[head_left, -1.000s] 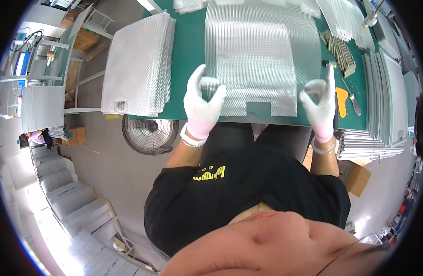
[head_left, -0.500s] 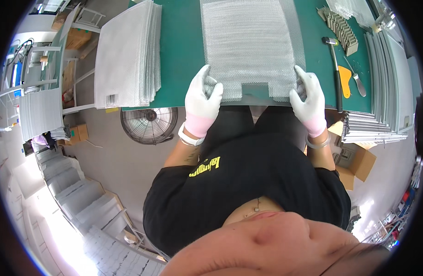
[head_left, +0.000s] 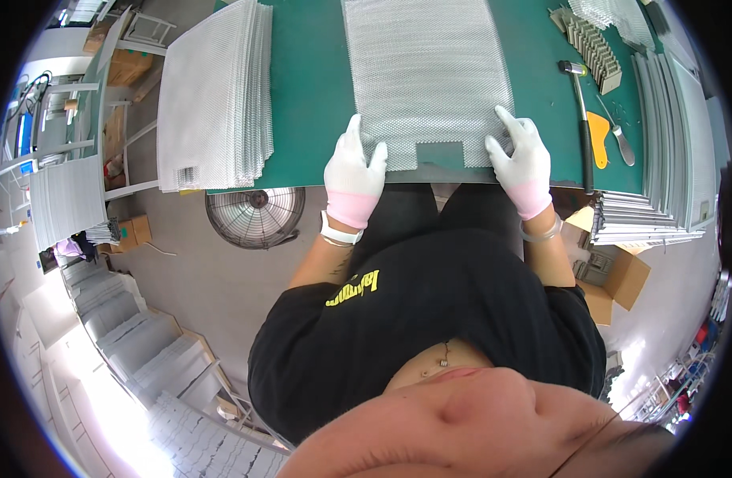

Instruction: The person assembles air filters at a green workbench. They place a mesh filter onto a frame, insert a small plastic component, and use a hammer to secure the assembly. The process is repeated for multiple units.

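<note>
Mesh sheet [head_left: 426, 76], a silvery expanded-metal panel with a small rectangular notch cut in its near edge, is lying flat on the green worktop [head_left: 310, 95], its near edge running close to the worktop's front edge. Both hands are wearing white gloves with pink cuffs and are resting on the sheet's near corners. To the left of the notch, the left hand [head_left: 355, 171] is pressing down with its fingers [head_left: 352, 135] spread and laid flat on the mesh, gripping nothing. To the right of the notch, the right hand [head_left: 522, 163] is doing likewise, its fingers [head_left: 505, 121] splayed flat over the mesh and closing round nothing. Left of the sheet, well apart from it, a thick stack [head_left: 211, 95] of similar mesh panels is sitting at the worktop's left end and overhanging its edge. Right of the sheet, a hammer [head_left: 579, 119] is lying with its head away from the person and its dark handle pointing toward the front edge; just beyond it an orange-handled tool [head_left: 598, 139] and a small metal tool [head_left: 618, 135] are lying side by side. Further back on that side a row of grey ribbed pieces [head_left: 593, 48] is standing, and long metal frames [head_left: 669, 111] are lying along the worktop's right end. Below the worktop, left of the sheet, a round fan [head_left: 254, 217] is sitting on the floor [head_left: 183, 263], and to the right a cardboard box [head_left: 617, 275] is standing under stacked frames.
</note>
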The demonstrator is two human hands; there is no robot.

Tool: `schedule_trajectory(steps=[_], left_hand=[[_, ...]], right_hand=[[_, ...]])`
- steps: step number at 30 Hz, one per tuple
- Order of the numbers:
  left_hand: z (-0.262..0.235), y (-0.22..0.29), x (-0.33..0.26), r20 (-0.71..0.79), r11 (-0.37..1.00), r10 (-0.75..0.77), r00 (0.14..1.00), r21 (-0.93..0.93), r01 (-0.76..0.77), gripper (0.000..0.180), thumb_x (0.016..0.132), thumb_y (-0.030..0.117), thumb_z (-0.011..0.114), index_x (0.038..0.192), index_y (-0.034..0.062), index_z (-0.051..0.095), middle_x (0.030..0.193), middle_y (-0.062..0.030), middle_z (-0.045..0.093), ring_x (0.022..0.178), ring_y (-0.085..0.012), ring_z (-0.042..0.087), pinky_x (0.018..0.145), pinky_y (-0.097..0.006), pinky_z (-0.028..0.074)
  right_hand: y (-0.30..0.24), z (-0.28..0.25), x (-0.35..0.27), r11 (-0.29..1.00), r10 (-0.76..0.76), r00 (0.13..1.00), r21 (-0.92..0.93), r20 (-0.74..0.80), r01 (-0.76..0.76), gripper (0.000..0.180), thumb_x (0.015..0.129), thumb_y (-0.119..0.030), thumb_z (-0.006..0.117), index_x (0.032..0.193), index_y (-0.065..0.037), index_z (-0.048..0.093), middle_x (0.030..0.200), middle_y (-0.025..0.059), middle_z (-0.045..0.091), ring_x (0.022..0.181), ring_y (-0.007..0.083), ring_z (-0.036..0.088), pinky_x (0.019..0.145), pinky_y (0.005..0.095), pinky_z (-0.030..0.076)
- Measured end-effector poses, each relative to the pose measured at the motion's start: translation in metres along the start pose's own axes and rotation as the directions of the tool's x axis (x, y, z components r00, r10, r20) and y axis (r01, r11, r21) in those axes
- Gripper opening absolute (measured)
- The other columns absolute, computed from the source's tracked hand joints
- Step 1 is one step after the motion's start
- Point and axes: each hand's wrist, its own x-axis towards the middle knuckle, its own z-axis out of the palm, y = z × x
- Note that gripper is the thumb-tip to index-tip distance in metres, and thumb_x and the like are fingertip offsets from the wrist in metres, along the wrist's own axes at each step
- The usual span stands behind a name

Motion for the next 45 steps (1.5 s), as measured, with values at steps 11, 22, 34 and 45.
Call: schedule_trajectory(steps=[11, 22, 34, 45], left_hand=[[0.003, -0.003, 0.001, -0.001, 0.999, 0.013, 1.000, 0.035, -0.013, 0.061, 0.089, 0.024, 0.071, 0.139, -0.0036, 0.051, 0.100, -0.0158, 0.064, 0.075, -0.0280, 0.062, 0.073, -0.039, 0.054], [-0.015, -0.011, 0.024, 0.099, 0.952, 0.212, 0.972, 0.203, -0.228, 0.058, 0.084, 0.029, 0.073, 0.137, 0.0099, 0.057, 0.135, -0.0187, 0.054, 0.127, -0.0399, 0.050, 0.106, -0.051, 0.042], [-0.034, -0.017, 0.035, -0.349, 0.915, 0.389, 0.853, 0.039, -0.402, 0.061, 0.089, 0.030, 0.075, 0.140, 0.0044, 0.054, 0.156, -0.0261, 0.027, 0.143, -0.0437, 0.031, 0.117, -0.052, 0.030], [0.012, 0.102, 0.039, 0.279, -0.517, 0.283, 0.918, -0.762, 0.391, 0.046, 0.103, 0.014, 0.056, 0.145, -0.0016, 0.044, 0.148, -0.0223, 0.046, 0.127, -0.0305, 0.054, 0.104, -0.041, 0.049]], right_hand=[[0.004, -0.001, 0.003, 0.997, 0.013, 0.997, -0.082, 0.081, -0.007, 0.047, 0.087, -0.021, 0.072, 0.131, -0.010, 0.063, 0.101, 0.0146, 0.061, 0.083, 0.0324, 0.065, 0.075, 0.0385, 0.055], [0.009, -0.040, 0.023, 0.972, -0.061, 0.934, -0.190, 0.352, 0.135, 0.051, 0.089, -0.033, 0.071, 0.136, -0.017, 0.061, 0.100, 0.0184, 0.058, 0.091, 0.0363, 0.064, 0.082, 0.0430, 0.053], [0.155, -0.166, 0.281, 0.677, -0.553, 0.741, -0.724, -0.381, 0.134, 0.037, 0.085, -0.008, 0.057, 0.121, -0.003, 0.064, 0.109, 0.0205, 0.067, 0.105, 0.0409, 0.061, 0.092, 0.0473, 0.048], [-0.056, -0.084, 0.039, 0.627, -0.712, 0.702, -0.456, -0.007, 0.632, 0.034, 0.082, -0.005, 0.060, 0.115, -0.004, 0.070, 0.116, 0.0162, 0.070, 0.109, 0.0348, 0.067, 0.095, 0.0438, 0.053]])
